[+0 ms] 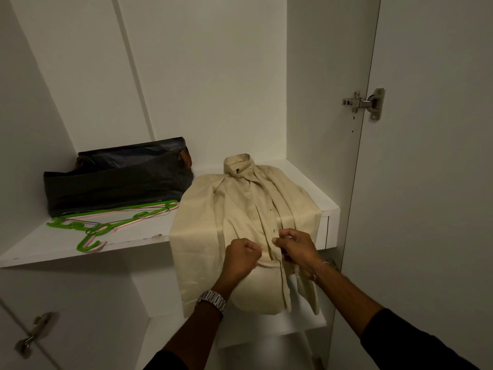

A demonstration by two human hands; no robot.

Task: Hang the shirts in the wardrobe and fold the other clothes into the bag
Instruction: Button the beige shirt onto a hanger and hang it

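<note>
The shirt [248,225] is draped over the shelf [80,244] edge, its hem hanging below. Its placket is pinched low down by the left hand [241,256] and right hand [293,248], fingers curled. Hangers [106,222] lie on the shelf left of the shirt; behind them stands the bag [117,180]

Bare shelf [53,249] lay open at front left; green hangers [106,222] and dark bag [117,180] blocked behind; cream shirt [213,209] covered the right.
</note>
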